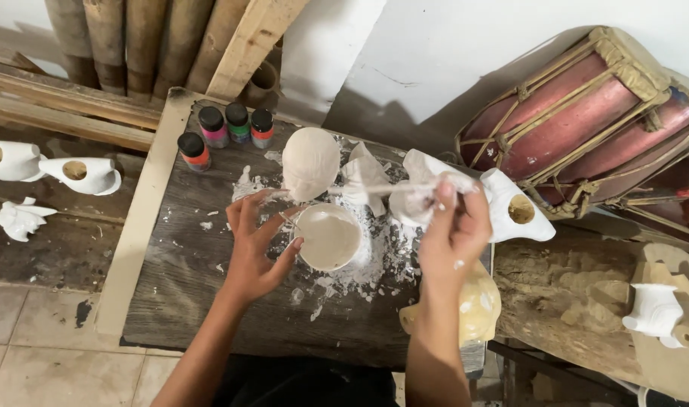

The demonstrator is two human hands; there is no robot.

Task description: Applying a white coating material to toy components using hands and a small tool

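Two hands at the bowl of white paint [328,237]: left hand [252,249] half-open, fingertips steadying its rim against tipping, right hand [451,230] closed around a thin brush [382,188] poised just above it.

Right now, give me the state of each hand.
Left hand: open, fingers steadying the small white bowl.
Right hand: closed on a thin brush.

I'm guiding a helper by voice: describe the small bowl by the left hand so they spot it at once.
Start at the dark wooden board in the middle, splashed with white. Near its centre, just below the pale egg-shaped form, sits the small round bowl of creamy white liquid, steadied by the left hand. It is the only open container there; the paint bottles are capped and coloured.
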